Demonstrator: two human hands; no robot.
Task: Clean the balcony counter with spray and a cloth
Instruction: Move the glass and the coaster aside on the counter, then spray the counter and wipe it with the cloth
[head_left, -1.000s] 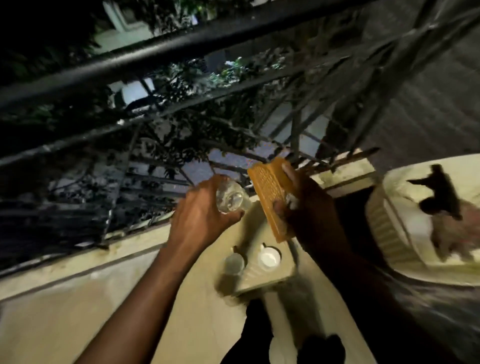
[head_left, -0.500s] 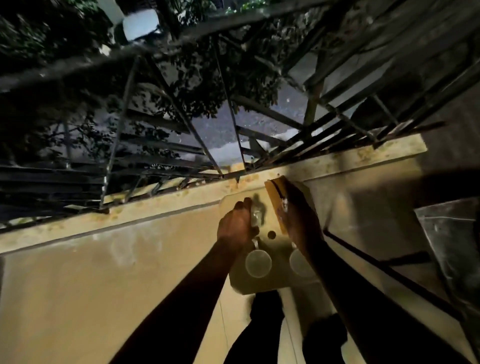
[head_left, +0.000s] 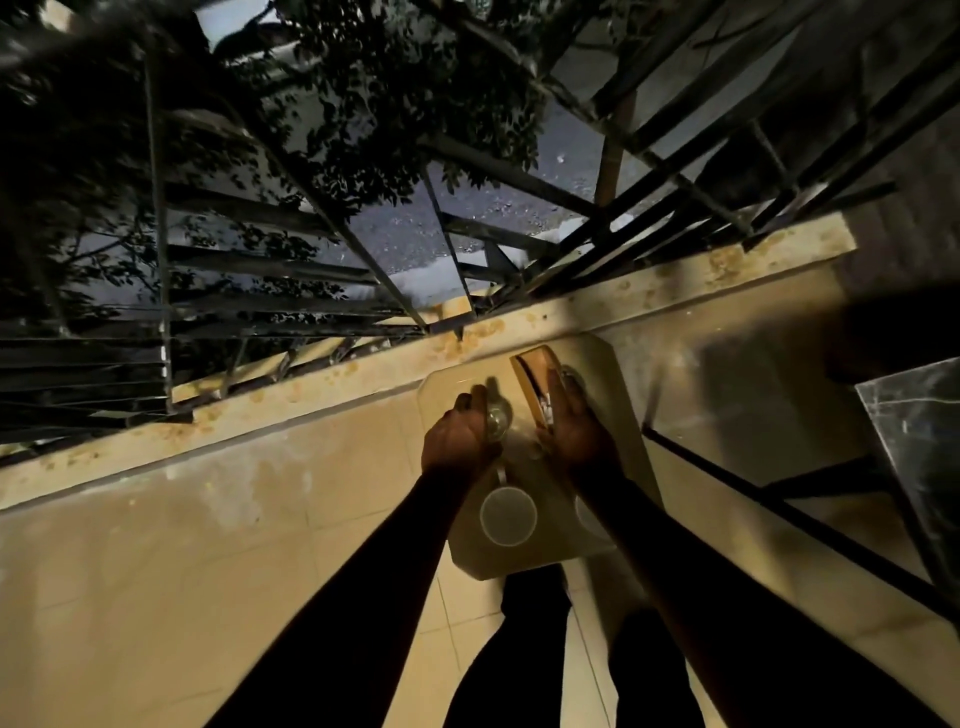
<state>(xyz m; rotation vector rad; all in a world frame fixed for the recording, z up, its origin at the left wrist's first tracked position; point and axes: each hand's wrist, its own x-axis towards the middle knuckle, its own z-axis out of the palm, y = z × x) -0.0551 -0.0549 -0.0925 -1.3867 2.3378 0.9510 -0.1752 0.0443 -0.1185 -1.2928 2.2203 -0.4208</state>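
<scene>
Two hands busy over tray (head_left: 631, 415): left hand (head_left: 460, 441) curled round small glass (head_left: 497, 415), right hand (head_left: 582, 436) gripping orange cloth (head_left: 535, 384) upright. Spray not identifiable. Risk, judged: glass slips, knocks cup (head_left: 508, 515) nearer person. Tray sits tight against ledge (head_left: 311, 384), railing (head_left: 363, 249) beyond; dark table (head_left: 779, 530) right of tray, floor (head_left: 208, 571) open left.

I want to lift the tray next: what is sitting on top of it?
On the pale rectangular tray: a clear round mug and the orange flat pad in the right hand. The arm covers the rest.
</scene>
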